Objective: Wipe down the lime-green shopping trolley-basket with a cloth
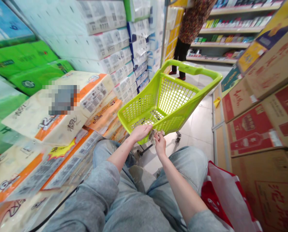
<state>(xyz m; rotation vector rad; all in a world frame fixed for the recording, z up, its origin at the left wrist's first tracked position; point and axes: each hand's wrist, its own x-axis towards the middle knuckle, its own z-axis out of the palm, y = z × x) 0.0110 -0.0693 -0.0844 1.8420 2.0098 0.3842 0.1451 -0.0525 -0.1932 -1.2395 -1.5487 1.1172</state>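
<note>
A lime-green plastic shopping cart (175, 96) on small wheels stands in front of my knees. My left hand (142, 131) is closed at the near rim of its basket, its fingertips partly out of sight. Pinched in my right hand (160, 144) is a crumpled, greyish-beige cloth (154, 136), pressed against the same near side of the cart. The cloth lies between my two hands. Through the holed walls, part of the tiled floor shows.
Tissue packs (61, 106) are piled at my left, with white packs (114, 42) stacked behind. Cardboard cartons (252, 125) line the right side. A red and white bag (221, 193) sits by my right leg. Beyond the cart, a person (194, 25) stands near stocked shelves (231, 30).
</note>
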